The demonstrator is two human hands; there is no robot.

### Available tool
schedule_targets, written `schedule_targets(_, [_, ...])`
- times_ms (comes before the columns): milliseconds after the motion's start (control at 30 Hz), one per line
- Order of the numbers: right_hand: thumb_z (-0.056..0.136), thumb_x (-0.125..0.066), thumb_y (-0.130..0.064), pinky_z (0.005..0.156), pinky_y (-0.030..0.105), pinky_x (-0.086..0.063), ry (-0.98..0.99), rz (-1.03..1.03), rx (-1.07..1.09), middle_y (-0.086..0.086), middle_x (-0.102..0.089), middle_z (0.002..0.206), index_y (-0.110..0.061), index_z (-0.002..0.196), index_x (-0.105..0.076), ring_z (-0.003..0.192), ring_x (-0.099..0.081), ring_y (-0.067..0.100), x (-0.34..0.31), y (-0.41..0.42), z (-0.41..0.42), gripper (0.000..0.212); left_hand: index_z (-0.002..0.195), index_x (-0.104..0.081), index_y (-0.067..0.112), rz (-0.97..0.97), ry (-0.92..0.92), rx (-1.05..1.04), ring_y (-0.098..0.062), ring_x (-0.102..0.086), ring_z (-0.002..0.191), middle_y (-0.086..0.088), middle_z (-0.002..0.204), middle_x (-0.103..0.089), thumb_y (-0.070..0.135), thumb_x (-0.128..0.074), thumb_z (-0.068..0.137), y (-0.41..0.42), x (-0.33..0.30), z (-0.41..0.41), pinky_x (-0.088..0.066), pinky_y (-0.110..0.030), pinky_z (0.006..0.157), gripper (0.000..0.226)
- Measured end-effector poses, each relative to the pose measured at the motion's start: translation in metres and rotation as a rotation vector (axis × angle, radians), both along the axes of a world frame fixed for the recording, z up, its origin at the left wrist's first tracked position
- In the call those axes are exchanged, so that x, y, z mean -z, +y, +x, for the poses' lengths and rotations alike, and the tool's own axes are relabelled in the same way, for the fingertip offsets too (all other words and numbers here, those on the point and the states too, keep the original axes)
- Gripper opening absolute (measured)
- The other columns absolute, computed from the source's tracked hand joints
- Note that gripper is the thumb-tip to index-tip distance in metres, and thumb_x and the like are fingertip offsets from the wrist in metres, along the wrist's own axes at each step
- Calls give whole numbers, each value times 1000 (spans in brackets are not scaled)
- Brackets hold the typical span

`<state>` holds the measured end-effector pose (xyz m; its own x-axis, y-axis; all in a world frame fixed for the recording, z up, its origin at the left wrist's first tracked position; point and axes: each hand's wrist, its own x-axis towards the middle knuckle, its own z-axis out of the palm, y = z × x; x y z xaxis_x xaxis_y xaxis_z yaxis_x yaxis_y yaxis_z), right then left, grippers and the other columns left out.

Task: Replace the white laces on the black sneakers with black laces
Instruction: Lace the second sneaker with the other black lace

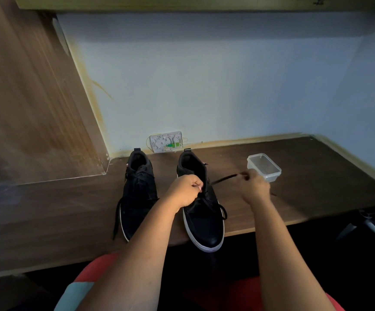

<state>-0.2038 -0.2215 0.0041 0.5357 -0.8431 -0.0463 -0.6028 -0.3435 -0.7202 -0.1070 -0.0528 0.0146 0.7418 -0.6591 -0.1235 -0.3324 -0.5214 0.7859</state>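
Room: a pale blue wall (pixel 204 75) stands behind, with a brown wooden panel (pixel 29 97) at the left and a white open wiring box (pixel 166 142) low on the wall, just behind the shoes.
Surface: a dark brown wooden surface (pixel 305 176) runs along the wall; its near edge passes under the toes of the shoes.
Left sneaker (pixel 138 194): black with a white sole, standing on the surface with toe toward the person, already threaded with a black lace whose loose end hangs down its left side.
Right sneaker (pixel 202 212): black with a white sole, just beside the first, its toe jutting over the surface edge; a black lace (pixel 224 178) is threaded through its eyelets and one end stretches out to the right.
Container (pixel 264 167): a clear plastic box without a lid, on the surface to the right of the shoes.
Left hand (pixel 186 191): fingers curled, gripping the right sneaker at its lacing.
Right hand (pixel 255 189): blurred, fingers pinching the stretched lace end, raised near the container.
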Motion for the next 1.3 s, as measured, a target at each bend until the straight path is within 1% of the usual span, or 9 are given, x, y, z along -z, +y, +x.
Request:
schedule_targets(167, [96, -51, -35, 96, 44, -29, 87, -145, -403, -5, -54, 127, -32, 117, -59, 122, -32, 25, 9, 44, 15, 23, 100, -63, 16, 20, -11, -8, -18, -56, 85, -1, 95, -62, 6, -46, 96, -1, 2, 0, -43, -27, 72, 21])
schedule_targets(367, [93, -55, -29, 98, 44, -41, -125, 28, 157, 13, -60, 106, -24, 106, -65, 117, -46, 36, 6, -3, -9, 17, 111, -65, 15, -1, 10, -11, -13, -55, 84, 1, 99, -63, 3, -44, 96, 2, 1, 0, -43, -24, 75, 28])
schedule_targets(433, [93, -55, -29, 97, 42, -45, -15, 17, 202, 14, -63, 106, -20, 107, -66, 118, -48, 36, 10, -23, -16, 20, 107, -66, 17, -8, -20, -16, -13, -56, 82, 1, 99, -64, 3, -42, 96, 3, 1, 0, -44, -24, 72, 30])
schedule_targets(533, [93, -58, -34, 96, 33, -43, 222, 2, -119, 12, -64, 122, -18, 120, -64, 119, -53, 31, 18, -15, -10, 33, 96, -66, 23, -65, -48, -85, -8, -57, 75, 7, 96, -69, 3, -42, 93, 5, -2, 4, -46, -24, 66, 32])
schedule_targets(700, [90, -63, -28, 95, 31, -39, -56, -118, -482, -8, -67, 112, -26, 112, -68, 113, -48, 23, 15, 36, 11, 22, 92, -63, 25, -33, -185, -276, -16, -61, 93, 4, 100, -64, 15, -54, 92, 16, -8, 17, -52, -31, 82, 13])
schedule_targets(833, [86, -64, -38, 87, 41, -47, -70, -139, -349, -18, -65, 81, -39, 74, -61, 96, -58, 25, 22, 31, 10, 13, 105, -54, 20, 248, -175, -120, -23, -58, 100, -1, 108, -57, 31, -58, 93, 24, -5, 19, -49, -38, 90, 17])
schedule_targets(967, [93, -60, -26, 74, 24, -40, -174, 2, -90, -2, -64, 92, -17, 97, -67, 86, -56, 16, 16, 9, 0, 12, 97, -56, 14, 321, -213, -27, -24, -57, 94, -3, 98, -58, 29, -50, 99, 25, -4, 14, -48, -37, 90, 16])
schedule_targets(1200, [98, -51, -21, 77, 30, -40, -203, 119, 178, 10, -60, 104, -8, 110, -62, 98, -55, 25, 14, -4, -9, 21, 96, -62, -4, 300, -226, 25, -5, -46, 63, 1, 79, -55, 13, -41, 102, 41, -24, 21, -31, -6, 47, 27])
schedule_targets(1300, [98, -51, -20, 77, 29, -39, -163, 123, 206, 14, -61, 113, -7, 113, -62, 100, -54, 26, 10, -6, -13, 23, 101, -59, -2, 262, -207, -7, -12, -49, 76, -6, 94, -59, 15, -36, 103, 43, -26, 22, -38, -20, 64, 29])
